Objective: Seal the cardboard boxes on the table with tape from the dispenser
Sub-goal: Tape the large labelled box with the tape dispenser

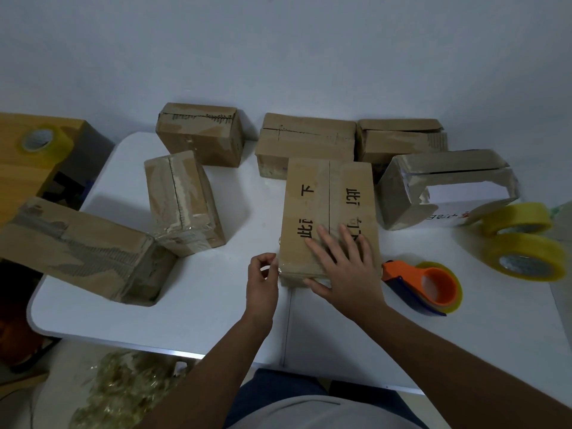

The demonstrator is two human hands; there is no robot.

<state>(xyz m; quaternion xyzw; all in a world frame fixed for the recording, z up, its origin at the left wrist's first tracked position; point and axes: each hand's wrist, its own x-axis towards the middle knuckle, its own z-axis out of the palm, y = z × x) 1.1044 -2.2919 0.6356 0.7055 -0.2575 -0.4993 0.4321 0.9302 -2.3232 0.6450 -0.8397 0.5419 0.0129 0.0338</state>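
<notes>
A: Listing the head view, item one: the box in hand [329, 218], printed face up, centre seam running away from the person, at the near middle of the white table [192, 305].

B: Hands?

A: Right hand [340, 261] spread flat on the near end of the lid, fingers across the seam, thumb at the near edge. Left hand [263, 274] at the box's near left corner, fingertips pinched on what looks like a loose end of clear tape; the tape itself is too faint to confirm.

B: Dispenser?

A: Tape dispenser [428, 286], orange and blue, lying on the table just right of the box, not held. Spare yellow rolls [523, 243] further right. Other boxes [198, 134] ranged along the back and left.

B: Handling note for this step?

A: In my judgement: hold the flaps down firmly with the flat palm, draw the pinched end taut round the corner, then rub it flat from the seam outward so no creases form.
</notes>
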